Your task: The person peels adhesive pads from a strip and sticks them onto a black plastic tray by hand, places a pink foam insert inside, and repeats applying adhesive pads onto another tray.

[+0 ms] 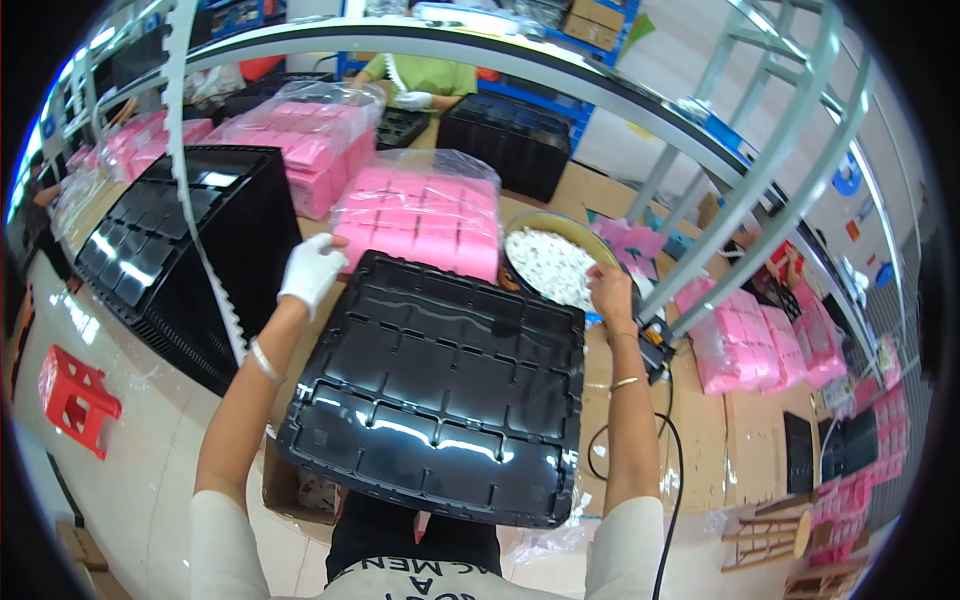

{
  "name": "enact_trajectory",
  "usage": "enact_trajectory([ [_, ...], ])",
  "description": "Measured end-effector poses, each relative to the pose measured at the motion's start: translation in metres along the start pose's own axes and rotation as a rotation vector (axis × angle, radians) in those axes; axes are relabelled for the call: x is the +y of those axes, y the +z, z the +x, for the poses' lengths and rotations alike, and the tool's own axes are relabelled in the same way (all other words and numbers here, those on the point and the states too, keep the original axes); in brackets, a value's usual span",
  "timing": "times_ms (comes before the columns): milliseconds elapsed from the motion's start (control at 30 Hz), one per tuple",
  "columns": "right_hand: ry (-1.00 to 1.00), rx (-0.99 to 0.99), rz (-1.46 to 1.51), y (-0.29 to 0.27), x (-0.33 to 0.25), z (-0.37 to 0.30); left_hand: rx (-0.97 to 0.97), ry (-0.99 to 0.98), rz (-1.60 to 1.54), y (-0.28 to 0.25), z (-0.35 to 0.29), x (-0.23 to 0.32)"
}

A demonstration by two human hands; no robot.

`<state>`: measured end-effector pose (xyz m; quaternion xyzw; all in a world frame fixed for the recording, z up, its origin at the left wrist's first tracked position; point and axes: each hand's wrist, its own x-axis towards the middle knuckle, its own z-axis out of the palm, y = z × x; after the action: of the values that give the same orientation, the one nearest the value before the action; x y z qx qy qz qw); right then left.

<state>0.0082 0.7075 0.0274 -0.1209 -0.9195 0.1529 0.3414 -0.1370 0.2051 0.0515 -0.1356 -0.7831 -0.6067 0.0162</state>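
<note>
A black plastic tray (440, 375) with shallow moulded compartments lies in front of me, close to my body. My left hand (312, 272), in a white glove with bare fingertips, is just beyond the tray's far left corner, its fingers apart near a pink bundle (415, 220) in clear plastic. At the right rim of a round bowl (572, 225) is my right hand (612, 292), bare, with its fingers bent together beside small white pieces (545, 262). Anything between those fingertips is too small to make out.
Tall stacks of black trays stand at left (190, 230) and at the back (507, 140). Metal rails (770, 190) rise at right, near a black cable (678, 470). Across the table sits a person in green (430, 78). A red stool (78, 400) stands on the floor.
</note>
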Motion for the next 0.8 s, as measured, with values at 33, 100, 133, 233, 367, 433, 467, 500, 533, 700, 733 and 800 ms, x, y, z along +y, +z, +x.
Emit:
enact_trajectory([
  [33, -0.095, 0.071, -0.103, 0.007, 0.015, -0.003, 0.017, -0.055, 0.043, 0.005, 0.014, -0.019],
  [100, 0.144, -0.086, -0.101, 0.004, 0.024, -0.002, 0.010, -0.114, 0.043, 0.018, 0.034, -0.047],
  [133, 0.179, -0.043, -0.223, 0.007, 0.008, 0.002, 0.066, -0.077, 0.177, 0.016, 0.041, -0.060],
  [233, 0.161, -0.056, -0.146, 0.000, -0.024, 0.017, 0.077, -0.128, 0.372, 0.018, 0.058, -0.083],
  [367, -0.065, -0.498, 0.314, -0.001, -0.085, 0.040, 0.175, -0.199, 0.483, 0.033, 0.063, -0.084],
  [433, -0.169, -0.647, 0.431, 0.020, -0.119, 0.047, 0.339, -0.198, 0.474, 0.027, 0.073, -0.114],
  [467, -0.341, -0.680, 0.409, 0.041, -0.130, 0.054, 0.373, -0.208, 0.381, 0.014, 0.086, -0.151],
  [500, -0.325, -0.681, 0.402, 0.048, -0.131, 0.056, 0.357, -0.210, 0.379, 0.026, 0.088, -0.154],
  [533, -0.320, -0.836, 0.272, 0.052, -0.135, 0.059, 0.287, -0.264, 0.308, 0.035, 0.089, -0.150],
  [700, -0.105, -1.126, 0.140, 0.078, -0.170, 0.061, 0.009, -0.335, 0.266, 0.017, 0.113, -0.151],
  [733, -0.022, -1.044, 0.125, 0.071, -0.145, 0.060, 0.046, -0.372, 0.112, 0.048, 0.103, -0.098],
  [800, 0.009, -0.920, 0.234, 0.083, -0.139, 0.064, 0.188, -0.379, -0.098, 0.039, 0.103, -0.064],
])
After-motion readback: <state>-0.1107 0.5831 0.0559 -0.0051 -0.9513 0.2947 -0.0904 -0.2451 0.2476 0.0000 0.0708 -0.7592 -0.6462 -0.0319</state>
